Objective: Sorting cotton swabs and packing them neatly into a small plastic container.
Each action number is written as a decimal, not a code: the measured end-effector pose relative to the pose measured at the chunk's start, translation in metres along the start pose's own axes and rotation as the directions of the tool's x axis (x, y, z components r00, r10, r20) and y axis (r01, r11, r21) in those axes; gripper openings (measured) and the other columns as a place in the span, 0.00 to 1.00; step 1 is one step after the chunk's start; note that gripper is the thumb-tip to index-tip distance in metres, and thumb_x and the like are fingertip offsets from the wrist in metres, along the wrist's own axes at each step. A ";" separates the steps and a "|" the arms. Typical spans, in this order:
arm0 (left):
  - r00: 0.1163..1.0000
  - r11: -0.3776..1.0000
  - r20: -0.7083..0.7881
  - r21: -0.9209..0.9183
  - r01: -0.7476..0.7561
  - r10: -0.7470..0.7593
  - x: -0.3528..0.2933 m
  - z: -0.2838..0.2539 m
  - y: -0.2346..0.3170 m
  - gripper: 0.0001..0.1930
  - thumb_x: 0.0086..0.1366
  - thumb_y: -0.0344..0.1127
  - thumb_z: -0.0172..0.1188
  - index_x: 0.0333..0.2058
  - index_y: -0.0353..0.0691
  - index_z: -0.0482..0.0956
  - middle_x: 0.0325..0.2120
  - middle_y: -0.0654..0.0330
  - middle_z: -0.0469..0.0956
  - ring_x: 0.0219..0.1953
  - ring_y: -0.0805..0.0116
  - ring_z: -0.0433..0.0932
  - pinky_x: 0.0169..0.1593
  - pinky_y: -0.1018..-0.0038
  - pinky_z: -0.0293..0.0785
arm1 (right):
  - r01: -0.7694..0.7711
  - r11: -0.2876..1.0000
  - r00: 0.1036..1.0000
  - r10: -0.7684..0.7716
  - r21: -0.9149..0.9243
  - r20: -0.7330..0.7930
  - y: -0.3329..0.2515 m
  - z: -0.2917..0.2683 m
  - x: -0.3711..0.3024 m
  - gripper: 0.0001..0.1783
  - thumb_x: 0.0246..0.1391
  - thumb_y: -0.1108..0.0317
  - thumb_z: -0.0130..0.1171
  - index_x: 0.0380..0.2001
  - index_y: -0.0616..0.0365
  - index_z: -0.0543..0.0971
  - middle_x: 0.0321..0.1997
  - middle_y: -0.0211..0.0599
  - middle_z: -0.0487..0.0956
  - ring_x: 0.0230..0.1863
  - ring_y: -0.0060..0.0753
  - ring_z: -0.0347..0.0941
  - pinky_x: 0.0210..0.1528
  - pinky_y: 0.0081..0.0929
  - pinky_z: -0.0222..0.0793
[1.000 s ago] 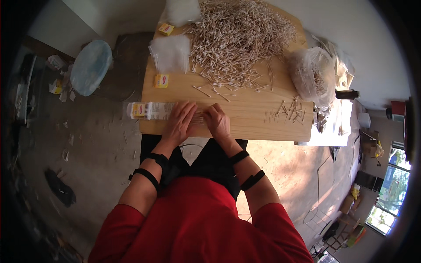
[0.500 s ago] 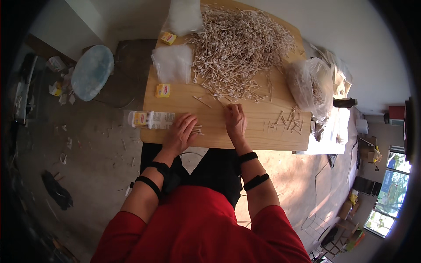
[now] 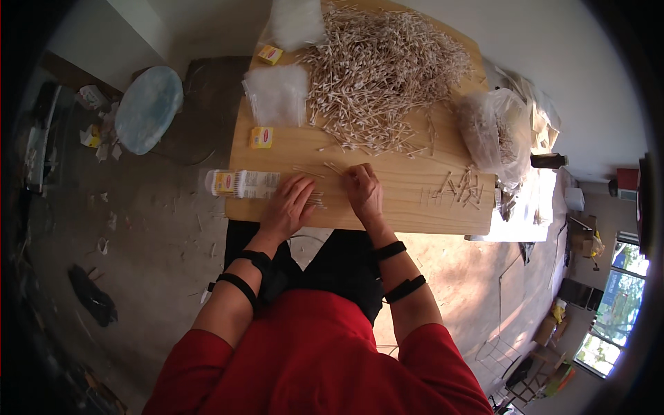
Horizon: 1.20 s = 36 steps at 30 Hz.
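Note:
Near the table's front edge, my left hand (image 3: 286,206) is closed over a small bunch of cotton swabs (image 3: 316,200), whose ends poke out on its right. Just left of it lies a clear packet of cotton swabs (image 3: 238,184) with a yellow label, its printed part reaching to my fingers. My right hand (image 3: 365,196) is a short way to the right, fingertips pinched at the end of a single cotton swab (image 3: 333,167) that slants up to the left. Another loose swab (image 3: 307,171) lies on the wood between the hands.
A big heap of cotton swabs (image 3: 387,76) covers the far part of the wooden table (image 3: 401,200). Stacked clear bags (image 3: 278,95) and yellow label cards (image 3: 261,137) lie at left. Scattered swabs (image 3: 462,188) and a filled plastic bag (image 3: 494,131) are at right. A round blue stool (image 3: 149,111) stands left.
My right hand has drawn slightly left and nearer to me, away from the heap, with a swab at its fingertips. My left hand stays over its bunch. The whole view has shifted a little.

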<state>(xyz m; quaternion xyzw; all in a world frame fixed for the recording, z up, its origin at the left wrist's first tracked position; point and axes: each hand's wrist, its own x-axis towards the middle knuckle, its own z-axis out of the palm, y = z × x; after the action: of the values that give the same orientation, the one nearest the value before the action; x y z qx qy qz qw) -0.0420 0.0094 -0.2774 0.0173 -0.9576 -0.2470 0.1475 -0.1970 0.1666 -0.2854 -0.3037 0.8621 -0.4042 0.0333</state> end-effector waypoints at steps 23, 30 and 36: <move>1.000 1.000 -0.020 0.022 -0.006 0.006 -0.001 0.000 -0.001 0.25 0.60 0.37 0.60 0.54 0.32 0.72 0.57 0.55 0.68 0.63 0.56 0.63 0.68 0.60 0.60 | 0.049 0.995 0.999 -0.048 -0.083 0.011 -0.042 0.039 0.002 0.04 0.54 0.67 0.59 0.33 0.51 0.80 0.40 0.36 0.77 0.35 0.47 0.78 0.32 0.42 0.73; 0.998 0.994 -0.046 0.090 0.058 -0.054 0.001 0.003 0.001 0.28 0.61 0.40 0.60 0.58 0.33 0.69 0.59 0.55 0.66 0.64 0.56 0.60 0.70 0.55 0.55 | 0.229 0.969 0.970 -0.219 -0.088 0.109 -0.035 0.035 -0.005 0.04 0.54 0.67 0.63 0.32 0.53 0.81 0.38 0.35 0.78 0.34 0.47 0.78 0.32 0.40 0.74; 0.999 0.996 0.016 0.088 0.034 -0.036 -0.003 0.005 -0.002 0.29 0.61 0.41 0.60 0.58 0.35 0.68 0.56 0.56 0.67 0.63 0.56 0.61 0.71 0.53 0.52 | 0.082 0.978 0.997 -0.083 -0.190 0.004 -0.022 0.017 0.021 0.07 0.54 0.71 0.57 0.37 0.53 0.79 0.42 0.37 0.75 0.37 0.47 0.78 0.32 0.41 0.74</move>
<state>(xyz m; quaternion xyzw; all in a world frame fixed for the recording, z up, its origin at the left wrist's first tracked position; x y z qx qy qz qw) -0.0401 0.0099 -0.2833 0.0385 -0.9683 -0.2075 0.1340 -0.1980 0.1321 -0.2771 -0.3402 0.8835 -0.3218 -0.0146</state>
